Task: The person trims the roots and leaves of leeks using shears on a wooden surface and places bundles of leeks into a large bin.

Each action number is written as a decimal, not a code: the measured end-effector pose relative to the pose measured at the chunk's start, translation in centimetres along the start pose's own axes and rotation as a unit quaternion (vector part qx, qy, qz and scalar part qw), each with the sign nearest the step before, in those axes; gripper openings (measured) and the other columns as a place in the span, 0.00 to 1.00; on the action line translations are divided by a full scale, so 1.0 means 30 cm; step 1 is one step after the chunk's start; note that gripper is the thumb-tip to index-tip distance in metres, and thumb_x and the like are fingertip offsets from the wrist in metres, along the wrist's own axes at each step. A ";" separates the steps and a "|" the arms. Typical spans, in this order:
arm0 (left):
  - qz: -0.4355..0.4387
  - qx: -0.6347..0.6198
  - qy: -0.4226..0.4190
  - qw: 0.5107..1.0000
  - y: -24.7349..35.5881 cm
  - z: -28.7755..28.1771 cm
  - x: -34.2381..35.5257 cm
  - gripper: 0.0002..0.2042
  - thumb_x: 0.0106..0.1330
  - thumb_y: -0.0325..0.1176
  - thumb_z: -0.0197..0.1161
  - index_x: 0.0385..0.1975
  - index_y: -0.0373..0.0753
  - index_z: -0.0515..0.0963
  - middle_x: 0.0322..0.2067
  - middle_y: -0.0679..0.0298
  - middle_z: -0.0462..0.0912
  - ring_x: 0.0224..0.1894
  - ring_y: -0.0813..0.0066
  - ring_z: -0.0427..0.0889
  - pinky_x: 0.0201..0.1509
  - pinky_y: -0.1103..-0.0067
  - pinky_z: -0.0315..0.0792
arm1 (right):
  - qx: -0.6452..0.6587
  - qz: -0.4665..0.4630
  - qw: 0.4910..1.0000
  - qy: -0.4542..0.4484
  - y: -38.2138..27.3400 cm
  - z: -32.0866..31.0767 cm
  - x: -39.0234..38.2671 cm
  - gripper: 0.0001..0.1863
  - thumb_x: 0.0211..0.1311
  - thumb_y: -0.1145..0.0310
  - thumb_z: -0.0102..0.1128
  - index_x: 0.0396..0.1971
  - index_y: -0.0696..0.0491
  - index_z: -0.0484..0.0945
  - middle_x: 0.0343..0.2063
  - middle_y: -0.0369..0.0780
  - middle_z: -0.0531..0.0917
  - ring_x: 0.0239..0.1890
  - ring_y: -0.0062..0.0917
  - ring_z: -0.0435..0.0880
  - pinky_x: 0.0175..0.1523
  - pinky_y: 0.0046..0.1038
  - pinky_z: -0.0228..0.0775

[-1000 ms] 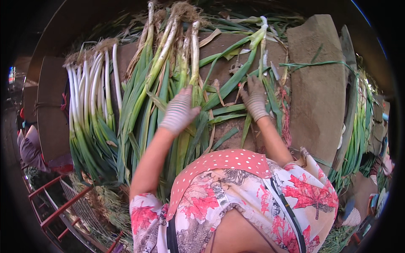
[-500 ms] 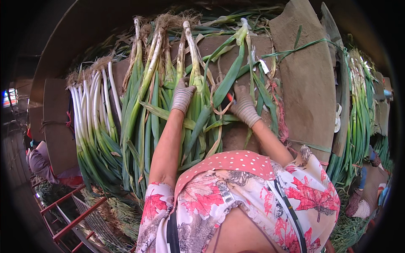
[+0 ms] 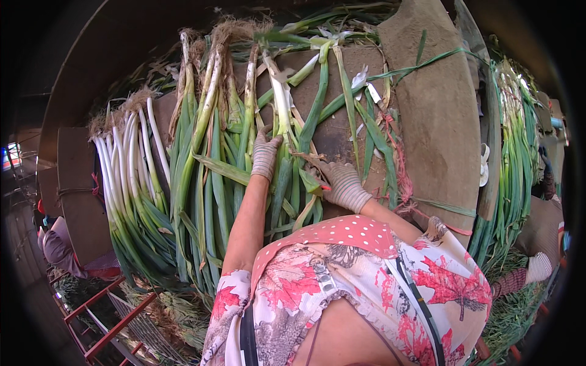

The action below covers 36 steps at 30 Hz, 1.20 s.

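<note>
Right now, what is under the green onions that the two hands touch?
A brown board shows under the green onions near the left hand and right hand. The stalks hide the surface directly beneath them.

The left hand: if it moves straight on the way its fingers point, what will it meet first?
Probably the white stalk of the leek lying just ahead; the left hand already rests beside it, fingertips pointing toward its root end.

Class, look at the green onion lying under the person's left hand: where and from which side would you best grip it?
Probably the white stalk just beyond the left hand, coming from above: it looks the firmest part and lies flat on the table.
</note>
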State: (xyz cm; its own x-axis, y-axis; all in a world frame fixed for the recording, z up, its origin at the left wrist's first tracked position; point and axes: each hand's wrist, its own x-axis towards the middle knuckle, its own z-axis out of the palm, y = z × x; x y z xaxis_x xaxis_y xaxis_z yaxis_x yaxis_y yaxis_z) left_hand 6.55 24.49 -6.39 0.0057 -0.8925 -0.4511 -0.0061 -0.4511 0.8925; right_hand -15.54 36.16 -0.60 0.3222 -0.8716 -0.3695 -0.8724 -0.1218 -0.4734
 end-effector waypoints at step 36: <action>0.043 -0.026 -0.052 0.997 0.005 -0.017 -0.038 0.26 0.64 0.21 0.55 0.65 0.35 0.71 0.62 0.56 0.75 0.66 0.64 0.70 0.71 0.75 0.59 | -0.084 0.054 0.980 0.170 0.032 -0.360 0.905 0.18 0.59 0.51 0.57 0.41 0.49 0.78 0.36 0.46 0.87 0.40 0.43 0.86 0.46 0.40 0.78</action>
State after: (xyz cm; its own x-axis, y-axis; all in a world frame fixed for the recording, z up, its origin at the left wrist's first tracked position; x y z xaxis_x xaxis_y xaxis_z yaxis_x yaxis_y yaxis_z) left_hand 7.07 25.45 -5.74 -0.0968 -0.9248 -0.3680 0.0509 -0.3739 0.9261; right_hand -11.58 7.25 -2.45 0.1081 -0.9882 -0.1085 -0.9523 -0.0716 -0.2967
